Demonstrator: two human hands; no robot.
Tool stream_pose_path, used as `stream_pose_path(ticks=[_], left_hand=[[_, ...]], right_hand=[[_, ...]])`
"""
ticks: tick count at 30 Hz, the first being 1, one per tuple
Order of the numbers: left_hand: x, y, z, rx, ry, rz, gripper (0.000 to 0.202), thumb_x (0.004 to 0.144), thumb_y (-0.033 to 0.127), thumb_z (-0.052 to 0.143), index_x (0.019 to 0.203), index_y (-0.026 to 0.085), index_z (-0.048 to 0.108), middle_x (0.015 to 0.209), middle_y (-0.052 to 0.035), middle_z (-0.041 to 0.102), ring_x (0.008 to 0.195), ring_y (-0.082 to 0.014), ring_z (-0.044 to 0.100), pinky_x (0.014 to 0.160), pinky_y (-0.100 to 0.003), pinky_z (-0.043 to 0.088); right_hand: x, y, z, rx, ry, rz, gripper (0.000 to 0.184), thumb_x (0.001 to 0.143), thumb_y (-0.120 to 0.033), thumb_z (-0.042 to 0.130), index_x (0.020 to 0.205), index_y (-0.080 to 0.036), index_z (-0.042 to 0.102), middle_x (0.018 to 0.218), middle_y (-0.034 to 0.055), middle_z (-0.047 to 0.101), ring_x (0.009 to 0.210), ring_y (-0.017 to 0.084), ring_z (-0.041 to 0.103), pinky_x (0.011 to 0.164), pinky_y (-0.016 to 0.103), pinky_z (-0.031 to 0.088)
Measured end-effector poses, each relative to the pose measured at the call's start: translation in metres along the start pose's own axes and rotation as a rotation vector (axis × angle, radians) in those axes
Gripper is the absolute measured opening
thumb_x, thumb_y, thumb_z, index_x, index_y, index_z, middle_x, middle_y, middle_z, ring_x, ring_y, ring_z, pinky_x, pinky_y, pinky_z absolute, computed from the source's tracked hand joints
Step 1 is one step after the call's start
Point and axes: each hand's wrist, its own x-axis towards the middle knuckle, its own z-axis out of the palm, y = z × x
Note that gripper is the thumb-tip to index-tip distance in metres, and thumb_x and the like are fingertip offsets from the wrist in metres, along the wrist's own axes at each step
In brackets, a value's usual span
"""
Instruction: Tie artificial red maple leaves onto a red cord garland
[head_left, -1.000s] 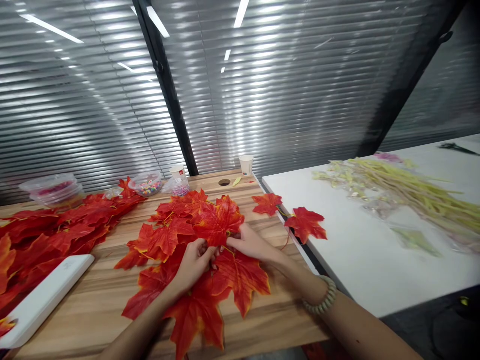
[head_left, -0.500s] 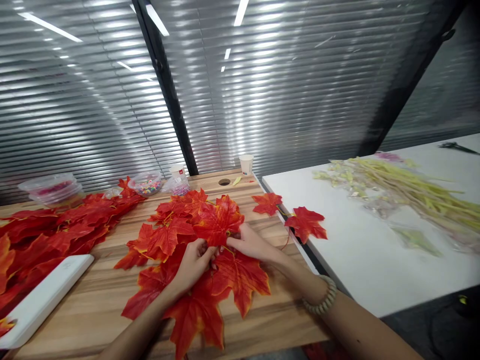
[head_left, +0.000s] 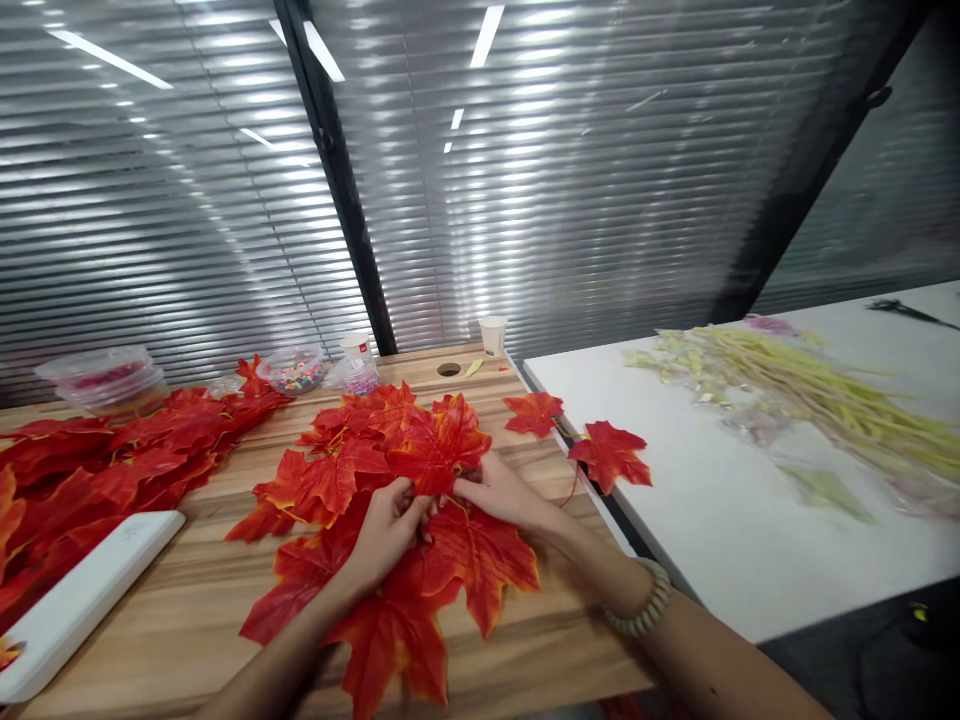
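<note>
A red-orange artificial maple leaf stands up from the wooden table, pinched at its base between both my hands. My left hand is closed on the base from the left. My right hand, closed as well, grips it from the right; a bead bracelet circles that wrist. Under my hands lies a cluster of more such leaves, joined by thin yellowish stems. Two separate leaves lie at the gap between the wooden table and the white table.
A big heap of red leaves fills the table's left. A white flat box lies at the near left. Clear tubs of beads and two paper cups stand at the back. Yellow-green stems in bags cover the white table.
Nothing but a slight shift of the camera; both hands stay closed on the same leaf's base.
</note>
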Motion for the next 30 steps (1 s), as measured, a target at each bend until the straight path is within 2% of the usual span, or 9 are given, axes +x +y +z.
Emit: stream_pose_path(ticks=[7,13,17,30], left_hand=[[0.000,-0.003,-0.002,-0.006,-0.017,0.045,0.022,0.076,0.035,0.050,0.065,0.016,0.050,0.052,0.0046,0.050,0.039,-0.0073,0.045,0.037,-0.018,0.038],[0.000,-0.002,-0.002,0.005,-0.026,0.079,0.018,0.077,0.029,0.048,0.064,0.016,0.048,0.053,0.0037,0.050,0.044,-0.0078,0.044,0.041,-0.018,0.035],[0.001,-0.002,-0.002,0.016,-0.012,0.142,0.017,0.076,0.025,0.048,0.062,0.015,0.048,0.057,0.0014,0.053,0.050,-0.0090,0.045,0.049,-0.020,0.035],[0.002,-0.004,-0.002,0.022,-0.015,0.115,0.021,0.078,0.029,0.044,0.063,0.015,0.048,0.056,0.0016,0.051,0.049,-0.0095,0.041,0.048,-0.021,0.031]], right_hand=[[-0.002,-0.001,0.002,0.103,-0.041,0.031,0.021,0.073,-0.016,0.053,0.094,-0.015,0.057,0.076,0.0011,0.065,0.069,0.014,0.059,0.069,0.027,0.046],[-0.003,-0.007,0.004,0.109,-0.053,0.043,0.020,0.074,-0.021,0.055,0.093,-0.015,0.057,0.080,0.0019,0.065,0.074,0.016,0.060,0.069,0.028,0.046],[-0.003,-0.008,0.004,0.070,0.002,0.064,0.020,0.071,-0.022,0.058,0.090,-0.015,0.057,0.081,0.0019,0.065,0.072,0.016,0.060,0.069,0.028,0.046],[-0.003,0.004,0.003,0.115,-0.001,0.069,0.023,0.069,-0.024,0.060,0.091,-0.015,0.058,0.081,0.0024,0.065,0.069,0.015,0.060,0.067,0.028,0.046]])
